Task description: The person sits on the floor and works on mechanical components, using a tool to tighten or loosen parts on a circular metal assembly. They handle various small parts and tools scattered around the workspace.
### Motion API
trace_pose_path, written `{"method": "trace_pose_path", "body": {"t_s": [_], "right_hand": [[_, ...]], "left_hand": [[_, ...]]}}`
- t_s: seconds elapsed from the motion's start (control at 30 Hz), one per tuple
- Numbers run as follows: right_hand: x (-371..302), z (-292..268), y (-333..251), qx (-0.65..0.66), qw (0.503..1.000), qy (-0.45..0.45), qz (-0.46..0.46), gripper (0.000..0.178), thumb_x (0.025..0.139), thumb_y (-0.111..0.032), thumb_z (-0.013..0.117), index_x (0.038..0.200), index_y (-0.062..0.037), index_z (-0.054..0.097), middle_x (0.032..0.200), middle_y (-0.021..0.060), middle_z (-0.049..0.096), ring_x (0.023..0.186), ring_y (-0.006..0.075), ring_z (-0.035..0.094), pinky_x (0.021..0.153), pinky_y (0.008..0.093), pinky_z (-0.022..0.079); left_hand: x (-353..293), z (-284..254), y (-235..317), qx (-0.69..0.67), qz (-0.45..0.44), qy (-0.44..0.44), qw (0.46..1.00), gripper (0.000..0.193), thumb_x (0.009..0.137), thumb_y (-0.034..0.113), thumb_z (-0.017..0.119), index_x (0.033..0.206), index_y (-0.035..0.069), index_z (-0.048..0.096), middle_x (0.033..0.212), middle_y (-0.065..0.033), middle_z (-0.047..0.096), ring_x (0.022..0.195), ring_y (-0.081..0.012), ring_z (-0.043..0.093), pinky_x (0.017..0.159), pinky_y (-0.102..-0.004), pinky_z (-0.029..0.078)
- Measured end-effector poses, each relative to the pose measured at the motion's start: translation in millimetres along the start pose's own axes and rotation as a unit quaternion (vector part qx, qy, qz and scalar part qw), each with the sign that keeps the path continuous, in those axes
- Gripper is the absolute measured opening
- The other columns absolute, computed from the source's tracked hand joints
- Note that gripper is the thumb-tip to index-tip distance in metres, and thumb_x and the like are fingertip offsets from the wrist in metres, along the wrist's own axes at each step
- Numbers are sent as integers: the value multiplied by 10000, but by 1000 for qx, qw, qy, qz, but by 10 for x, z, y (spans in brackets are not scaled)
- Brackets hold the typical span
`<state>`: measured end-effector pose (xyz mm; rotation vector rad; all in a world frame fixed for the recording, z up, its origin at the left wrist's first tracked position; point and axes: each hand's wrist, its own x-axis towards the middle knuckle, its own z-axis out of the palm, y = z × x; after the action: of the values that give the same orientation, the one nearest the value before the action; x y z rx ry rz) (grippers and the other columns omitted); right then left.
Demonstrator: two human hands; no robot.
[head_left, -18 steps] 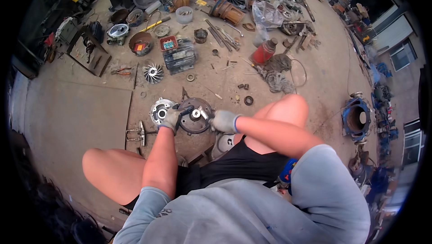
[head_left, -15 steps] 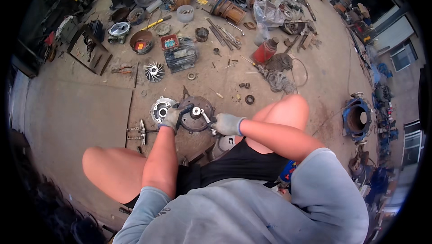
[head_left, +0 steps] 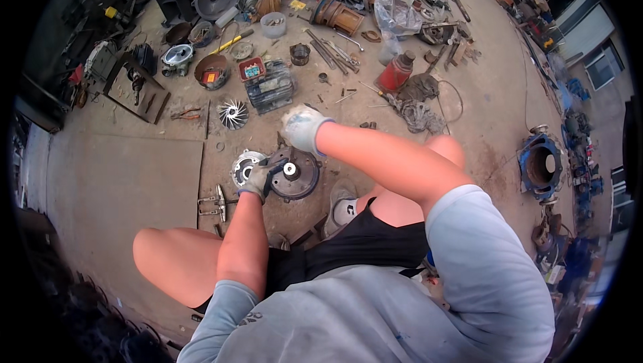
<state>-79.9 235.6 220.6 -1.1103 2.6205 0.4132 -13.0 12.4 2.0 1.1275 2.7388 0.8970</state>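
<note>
A dark round metal flange (head_left: 295, 183) with a bright central hub (head_left: 290, 170) lies on the floor between my legs. My left hand (head_left: 257, 179), in a grey glove with dark fingertips, reaches over its left side with fingers stretched out across the face, touching it. Partly under that hand is a silvery round end cover (head_left: 245, 164). Beyond the flange, my gloved right hand (head_left: 303, 128) is low over the floor near the finned motor housing (head_left: 271, 90). Its fingers look curled; what they hold, if anything, is hidden. No tool shows on the hub.
A gear puller (head_left: 216, 203) lies left of the flange. A bladed fan wheel (head_left: 233, 114), pliers (head_left: 186, 114) and a red bottle jack (head_left: 395, 74) sit farther off. Metal bars (head_left: 325, 51) and a white tub (head_left: 273, 25) are at the back; a blue pump casing (head_left: 540, 165) stands far right.
My right hand has moved forward and left, away from the flange. The silvery wrench-like tool seen on the hub is no longer visible there. My left hand stays at the flange.
</note>
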Motion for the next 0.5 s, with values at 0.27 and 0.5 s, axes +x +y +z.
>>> {"method": "trace_pose_path", "body": {"t_s": [0.27,0.5], "right_hand": [[183,-266,6,17,995,-82,-53,263,826,-110,714,1067,-95,820,1135,127,778,1070,328,747,866,426,606],[132,-330,24,2,990,-128,-56,244,824,-112,718,1042,-76,821,1105,147,784,1041,330,754,848,431,607]], "left_hand": [[-103,-155,108,-46,-55,-34,997,474,920,-21,577,1308,197,742,1331,-118,712,1225,-331,651,1065,-392,509],[-119,-1,-31,-11,8,-15,1000,574,897,-16,553,1344,304,719,1283,-110,726,1158,-324,673,1015,-403,542]]}}
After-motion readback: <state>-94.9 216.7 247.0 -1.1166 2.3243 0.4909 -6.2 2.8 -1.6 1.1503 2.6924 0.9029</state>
